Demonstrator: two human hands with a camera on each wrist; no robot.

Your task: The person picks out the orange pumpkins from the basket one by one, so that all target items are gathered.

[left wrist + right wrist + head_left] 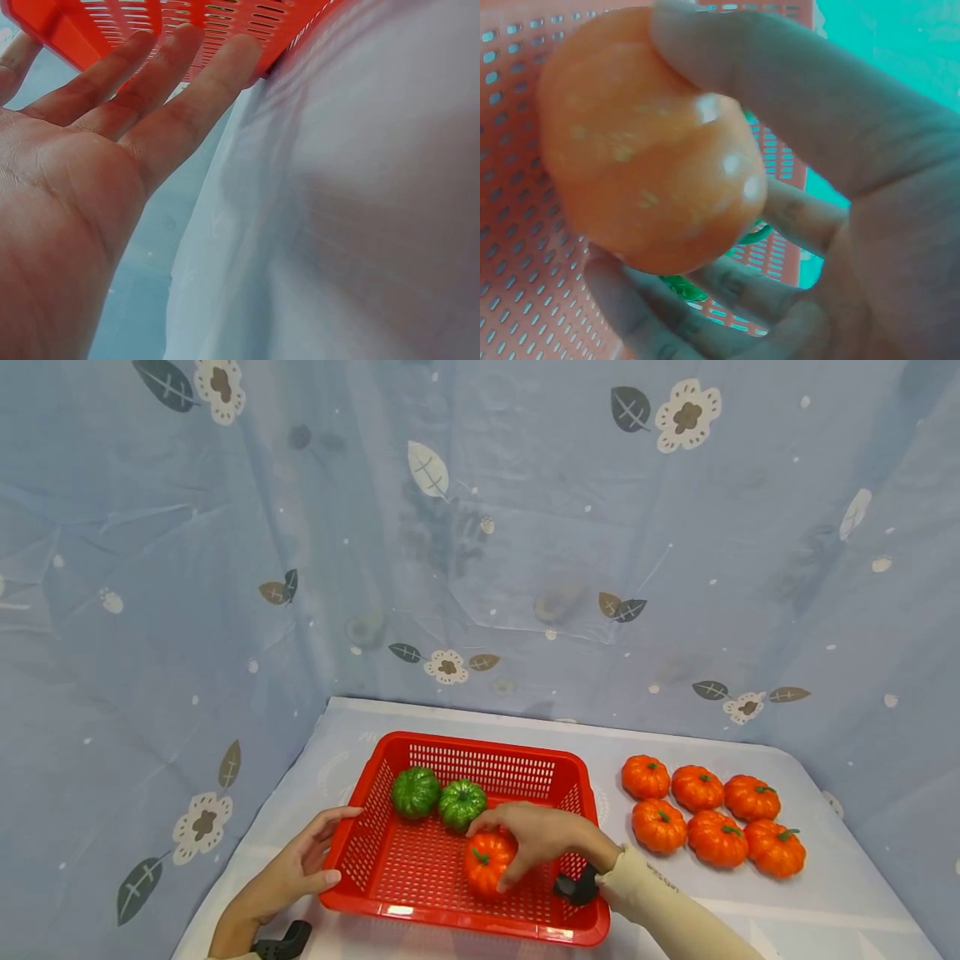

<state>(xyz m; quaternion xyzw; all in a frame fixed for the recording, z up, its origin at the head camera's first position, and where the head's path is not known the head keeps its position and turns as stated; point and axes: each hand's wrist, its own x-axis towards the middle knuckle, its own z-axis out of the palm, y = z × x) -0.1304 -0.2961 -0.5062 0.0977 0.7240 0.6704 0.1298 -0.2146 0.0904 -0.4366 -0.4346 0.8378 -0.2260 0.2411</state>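
Note:
In the head view my right hand reaches into the red plastic basket and grips a small orange pumpkin with a green stem. Thumb and fingers lie on opposite sides of the orange pumpkin in the right wrist view. Two green pumpkins, one at the left and one beside it, sit toward the back of the basket. At the basket's left side is my left hand, its thumb near the front corner. Its extended fingers rest against the slotted wall in the left wrist view.
Several orange pumpkins stand in two rows on the white-covered table, right of the basket. A blue patterned curtain rises behind the table and along its sides.

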